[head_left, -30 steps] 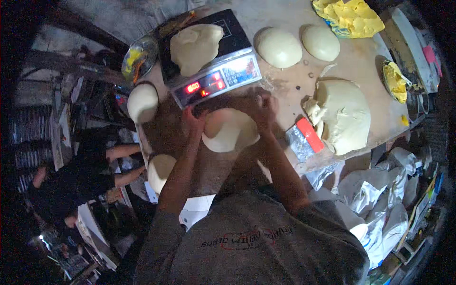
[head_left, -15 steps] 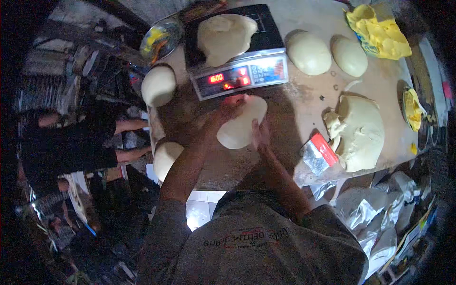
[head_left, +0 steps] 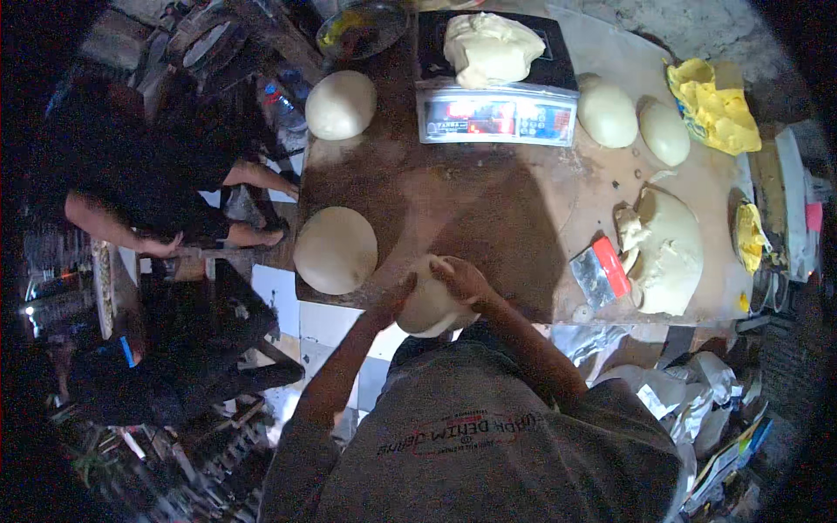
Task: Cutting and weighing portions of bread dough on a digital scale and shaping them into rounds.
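Note:
A round piece of dough (head_left: 425,321) is held between my two hands, close to my body at the table's near edge. My left hand (head_left: 403,295) curves along its left side, and my right hand (head_left: 462,281) wraps over its top and right. Just left of them rests a smooth dough ball (head_left: 336,250), with another dough ball (head_left: 341,105) farther back. On the black pan of a digital scale (head_left: 497,117) lies a lumpy dough piece (head_left: 493,50). Two more balls, one dough ball (head_left: 608,113) and a smaller-looking dough ball (head_left: 665,132), sit to the scale's right.
A big dough mass (head_left: 670,253) lies at the right, beside a red-handled dough scraper (head_left: 602,272). Yellow fat on a wrapper (head_left: 715,106) stands far right; a bowl (head_left: 363,30) is far left. A person in dark clothes (head_left: 144,179) is beyond the table's left edge.
My hands have brought the dough from just before the scale toward my body. The dough on the scale now looks more bunched and lumpy. The whole view has shifted.

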A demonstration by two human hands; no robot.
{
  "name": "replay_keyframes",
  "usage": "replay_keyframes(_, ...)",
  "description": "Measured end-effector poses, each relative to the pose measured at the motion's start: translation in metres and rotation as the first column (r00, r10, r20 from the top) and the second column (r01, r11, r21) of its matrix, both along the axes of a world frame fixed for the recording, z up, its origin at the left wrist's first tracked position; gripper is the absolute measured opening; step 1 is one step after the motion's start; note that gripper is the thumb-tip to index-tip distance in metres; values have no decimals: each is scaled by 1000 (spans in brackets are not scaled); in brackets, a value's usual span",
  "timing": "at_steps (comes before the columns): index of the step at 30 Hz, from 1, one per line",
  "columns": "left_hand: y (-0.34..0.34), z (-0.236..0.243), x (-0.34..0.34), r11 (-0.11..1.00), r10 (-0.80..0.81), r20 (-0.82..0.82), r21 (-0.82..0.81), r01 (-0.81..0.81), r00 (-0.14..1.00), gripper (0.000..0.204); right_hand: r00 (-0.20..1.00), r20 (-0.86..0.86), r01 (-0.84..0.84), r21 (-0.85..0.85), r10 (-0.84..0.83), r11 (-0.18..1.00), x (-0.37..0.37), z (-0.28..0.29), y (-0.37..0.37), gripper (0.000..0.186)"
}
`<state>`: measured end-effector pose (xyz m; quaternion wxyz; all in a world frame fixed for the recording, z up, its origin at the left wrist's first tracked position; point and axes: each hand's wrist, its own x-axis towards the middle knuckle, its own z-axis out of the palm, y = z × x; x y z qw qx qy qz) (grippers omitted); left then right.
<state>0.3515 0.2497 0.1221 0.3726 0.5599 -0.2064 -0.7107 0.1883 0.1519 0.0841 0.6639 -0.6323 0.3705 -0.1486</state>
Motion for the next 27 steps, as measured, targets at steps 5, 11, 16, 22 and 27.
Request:
replay_keyframes(5,-108,-5,-4,956,-16,156,-286,60,988,52,963,4,266,133,-269,955,-10,94,-70,41)
replay_keyframes(11,-162,68,-27,939,-182,-71,-310,152,981,40,863,67,505,-71,-501,860,-45,126,-90,41)
replay_keyframes(16,-185,29,-53,690,-409,734,-139,711,541,68,753,-129,350,-752,-646,559,-74,64,-64,43)
replay_keyframes(22,-194,-84,3,866,-498,101,3,500,861,66,970,-225,-148,-845,-91,515,-41,73,-110,46)
replay_keyframes(27,-196,25,-2,963,-48,506,-204,173,861,47,915,-367,-206,-781,-166,590,-52,22,-167,45)
